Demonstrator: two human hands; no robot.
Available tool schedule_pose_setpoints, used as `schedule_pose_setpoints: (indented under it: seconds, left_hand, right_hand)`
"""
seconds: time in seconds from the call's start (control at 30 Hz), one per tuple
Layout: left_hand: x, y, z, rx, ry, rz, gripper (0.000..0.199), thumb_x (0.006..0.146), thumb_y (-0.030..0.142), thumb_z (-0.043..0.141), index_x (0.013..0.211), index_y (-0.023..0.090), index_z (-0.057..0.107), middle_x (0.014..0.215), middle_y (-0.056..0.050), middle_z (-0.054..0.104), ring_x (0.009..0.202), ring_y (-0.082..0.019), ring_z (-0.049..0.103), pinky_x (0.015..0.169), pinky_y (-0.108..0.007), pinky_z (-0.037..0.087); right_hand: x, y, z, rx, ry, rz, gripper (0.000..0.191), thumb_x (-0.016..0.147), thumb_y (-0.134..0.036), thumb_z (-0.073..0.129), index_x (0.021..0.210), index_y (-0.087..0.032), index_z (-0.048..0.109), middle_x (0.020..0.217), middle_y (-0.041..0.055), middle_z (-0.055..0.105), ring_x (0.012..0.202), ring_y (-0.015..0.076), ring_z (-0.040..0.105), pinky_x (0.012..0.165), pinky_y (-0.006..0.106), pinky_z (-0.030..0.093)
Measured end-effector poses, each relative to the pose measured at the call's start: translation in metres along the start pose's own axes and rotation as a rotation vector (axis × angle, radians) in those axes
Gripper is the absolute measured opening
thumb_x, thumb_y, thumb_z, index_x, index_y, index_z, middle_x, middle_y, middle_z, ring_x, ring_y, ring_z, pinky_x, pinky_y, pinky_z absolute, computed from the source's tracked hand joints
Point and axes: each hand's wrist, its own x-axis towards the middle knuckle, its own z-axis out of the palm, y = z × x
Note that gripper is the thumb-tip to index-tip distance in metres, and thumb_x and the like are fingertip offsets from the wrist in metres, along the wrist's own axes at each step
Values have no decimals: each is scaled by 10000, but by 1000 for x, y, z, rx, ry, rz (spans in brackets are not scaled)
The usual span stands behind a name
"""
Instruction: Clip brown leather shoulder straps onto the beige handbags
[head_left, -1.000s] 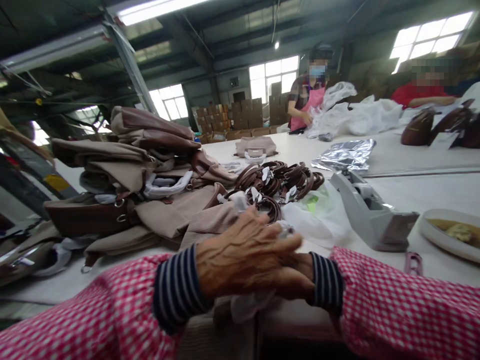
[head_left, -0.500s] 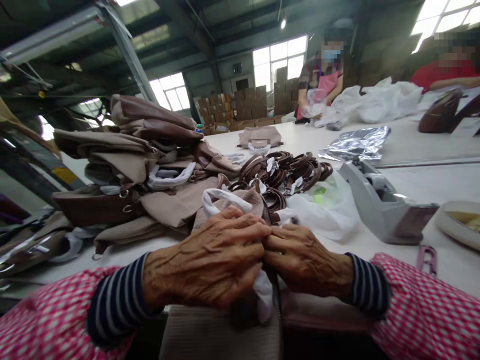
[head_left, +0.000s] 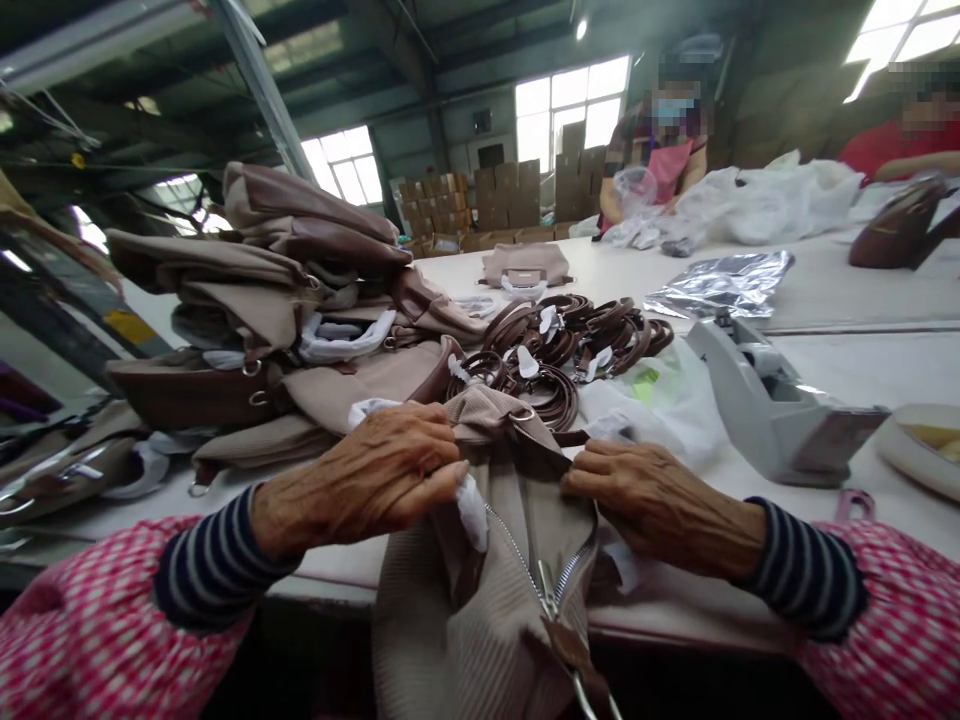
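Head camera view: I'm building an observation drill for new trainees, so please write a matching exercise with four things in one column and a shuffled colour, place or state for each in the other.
Things
1. Ribbed bag
2. Straps
3. Tape dispenser
4. Foil

Descriptions
A. Grey, beside the pale dish
B. Shiny silver, lying flat beyond the dispenser
C. Zip partly open, between the left hand and the right hand
D. Brown, coiled in a heap

Right pairs: 1-C, 2-D, 3-A, 4-B
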Motion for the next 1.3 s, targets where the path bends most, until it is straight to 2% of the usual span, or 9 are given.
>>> schedule_pose_setpoints:
  seconds: [0.1,0.27,0.4,0.5,0.67,0.77,0.9,1.07,1.3]
  left_hand:
    - [13,5,-10,149,-78,-38,371,1091,391,436,828,216,631,686,3,580,658,-192,532,652,-328,373]
    - [39,26,4,362,-47,19,120,1020,210,531,1055,210,646,820,-22,630,828,-235,610,745,-365,459]
    - [51,34,27,181,-46,325,57,991,246,601,982,206,641,1079,-63,691,1041,-249,609,944,-414,483]
    - [48,28,36,131,-18,274,289,1006,437,603,859,193,650,881,-43,687,875,-220,620,1041,-444,471]
    - [19,4,27,152,62,159,393,1063,463,499,857,193,698,1087,-76,719,1196,-263,598,1285,-577,189]
    - [3,-9,22,24,63,30,354,1068,363,497,848,201,721,1495,-56,572,1481,-309,366,1263,-572,254]
    - [-6,-14,28,-166,83,-105,424,1068,362,488,743,193,700,1560,-26,513,1505,-311,310,1259,-550,283]
    - [-3,-12,34,-193,128,-106,427,1065,356,498,726,184,692,1549,-49,525,1496,-309,326,1272,-571,237]
    - [-3,-15,33,-243,128,-112,455,1062,374,490,694,181,677,1564,-40,501,1482,-323,318,1250,-576,245]
  right_hand:
    - [20,-14,-8,-103,-51,106,377,929,-113,490,1289,-189,569,859,48,711,697,215,639,594,316,314]
    - [56,-7,-2,-116,-85,268,304,975,-162,440,1257,-126,547,855,99,736,676,228,673,572,304,340]
    - [65,19,3,355,-9,289,310,1017,-187,357,1265,-113,527,914,103,752,634,177,680,604,277,462]
    - [64,29,6,681,-39,377,374,1035,-210,291,1346,-124,481,713,21,723,478,166,626,507,260,458]
    - [68,28,9,145,39,368,283,1008,-224,447,1213,-167,634,910,98,774,746,214,713,639,283,436]
    - [75,19,10,-159,-16,359,246,1030,-246,449,1061,-160,677,859,130,755,756,250,704,614,311,369]
    - [84,6,16,-335,-1,145,242,1005,-92,440,944,-127,671,888,151,714,826,273,667,629,346,366]
    - [89,10,21,-277,79,-95,206,1053,-146,443,1079,-115,645,1161,157,661,1101,281,583,797,356,456]
    - [99,8,19,-67,41,125,228,1011,-198,526,1202,-132,630,1148,100,692,1049,228,641,875,338,470]
